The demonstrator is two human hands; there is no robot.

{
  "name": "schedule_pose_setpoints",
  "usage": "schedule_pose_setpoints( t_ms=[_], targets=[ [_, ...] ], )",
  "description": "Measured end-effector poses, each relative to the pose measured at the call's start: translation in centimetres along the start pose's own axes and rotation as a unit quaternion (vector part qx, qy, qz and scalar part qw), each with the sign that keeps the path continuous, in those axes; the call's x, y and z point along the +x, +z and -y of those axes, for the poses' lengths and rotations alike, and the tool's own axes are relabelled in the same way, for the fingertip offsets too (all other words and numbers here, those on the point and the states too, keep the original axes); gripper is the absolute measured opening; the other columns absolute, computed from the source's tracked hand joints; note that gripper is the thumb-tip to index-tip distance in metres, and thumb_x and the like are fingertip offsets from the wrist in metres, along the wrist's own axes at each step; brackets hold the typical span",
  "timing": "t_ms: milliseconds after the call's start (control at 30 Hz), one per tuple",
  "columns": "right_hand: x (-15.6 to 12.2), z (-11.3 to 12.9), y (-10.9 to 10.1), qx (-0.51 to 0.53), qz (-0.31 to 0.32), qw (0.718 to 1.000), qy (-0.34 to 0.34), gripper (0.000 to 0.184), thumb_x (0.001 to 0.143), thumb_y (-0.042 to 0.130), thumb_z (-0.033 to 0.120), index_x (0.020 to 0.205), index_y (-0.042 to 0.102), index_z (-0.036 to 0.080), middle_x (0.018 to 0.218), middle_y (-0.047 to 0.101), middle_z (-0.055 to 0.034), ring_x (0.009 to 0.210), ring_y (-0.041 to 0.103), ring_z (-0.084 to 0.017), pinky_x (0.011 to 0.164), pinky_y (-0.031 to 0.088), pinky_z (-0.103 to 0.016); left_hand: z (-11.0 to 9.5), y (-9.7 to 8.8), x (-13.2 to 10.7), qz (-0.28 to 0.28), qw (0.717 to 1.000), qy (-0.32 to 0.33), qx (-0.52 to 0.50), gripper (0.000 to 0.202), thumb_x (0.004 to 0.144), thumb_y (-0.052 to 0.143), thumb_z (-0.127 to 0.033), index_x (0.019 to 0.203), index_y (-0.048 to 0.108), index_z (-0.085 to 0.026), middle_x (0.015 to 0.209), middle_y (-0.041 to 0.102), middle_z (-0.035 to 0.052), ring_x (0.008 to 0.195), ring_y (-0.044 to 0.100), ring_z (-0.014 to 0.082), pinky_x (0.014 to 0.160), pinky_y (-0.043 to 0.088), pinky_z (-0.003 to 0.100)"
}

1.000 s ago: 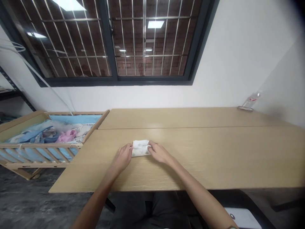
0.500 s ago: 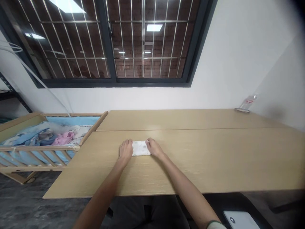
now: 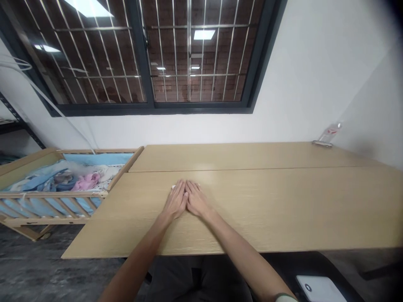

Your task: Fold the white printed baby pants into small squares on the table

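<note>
The left hand (image 3: 176,200) and right hand (image 3: 197,199) lie palm down on the bench (image 3: 283,209), fingers slightly spread. The 2 hands sit side by side, their inner fingers close together and nearly touching. Neither hand visibly pinches anything. A sliver of white cloth (image 3: 173,187) shows at the far edge of the left hand's fingers; the rest seems hidden under the hands, so its shape cannot be told.

The bench has a pale wood grain and 2 panels, with a seam running left to right beyond the hands. At its far right end stands a clear bottle (image 3: 329,134) with a red mark, on a small metal base. To the left, a wooden crib (image 3: 53,194) sits against the bench, holding blue bedding and a pink garment (image 3: 88,182). Beyond the bench is a white wall with a barred window (image 3: 147,63). Near right, below the bench edge, lies a white pad-like object (image 3: 317,289).
</note>
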State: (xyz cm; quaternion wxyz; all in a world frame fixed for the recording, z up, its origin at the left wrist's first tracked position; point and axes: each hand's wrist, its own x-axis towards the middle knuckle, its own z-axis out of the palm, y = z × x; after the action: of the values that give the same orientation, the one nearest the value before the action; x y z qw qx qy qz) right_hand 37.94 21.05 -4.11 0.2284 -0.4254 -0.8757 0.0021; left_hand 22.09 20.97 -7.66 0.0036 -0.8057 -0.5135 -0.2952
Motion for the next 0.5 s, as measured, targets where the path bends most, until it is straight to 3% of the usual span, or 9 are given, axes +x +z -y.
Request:
schedule_pose_setpoints(
  t_ms=[200, 500],
  targets=[
    [-0.3, -0.8, 1.5, -0.034, 0.048, 0.998, -0.018, 0.068, 0.095, 0.042, 0.026, 0.159, 0.031, 0.005, 0.165, 0.031, -0.0191, 0.155, 0.025, -0.032, 0.127, 0.017, -0.051, 0.3, 0.6, -0.4, 0.054, 0.998, 0.011, 0.013, 0.070, 0.105, 0.018, -0.052, 0.162, 0.016, -0.011, 0.168, 0.022, 0.0171, 0.158, 0.014, 0.0263, 0.127, 0.019, 0.050],
    [-0.5, -1.3, 1.8, -0.004, 0.048, 0.998, 0.032, 0.062, 0.103, 0.031, 0.032, 0.157, 0.034, 0.002, 0.164, 0.030, -0.0203, 0.156, 0.023, -0.029, 0.128, 0.016, -0.048, 1.4, 1.1, -0.5, 0.071, 0.996, -0.028, 0.038, 0.075, 0.104, 0.021, -0.057, 0.160, 0.022, -0.008, 0.167, 0.022, 0.0219, 0.158, 0.013, 0.0293, 0.126, 0.022, 0.051]
  ],
)
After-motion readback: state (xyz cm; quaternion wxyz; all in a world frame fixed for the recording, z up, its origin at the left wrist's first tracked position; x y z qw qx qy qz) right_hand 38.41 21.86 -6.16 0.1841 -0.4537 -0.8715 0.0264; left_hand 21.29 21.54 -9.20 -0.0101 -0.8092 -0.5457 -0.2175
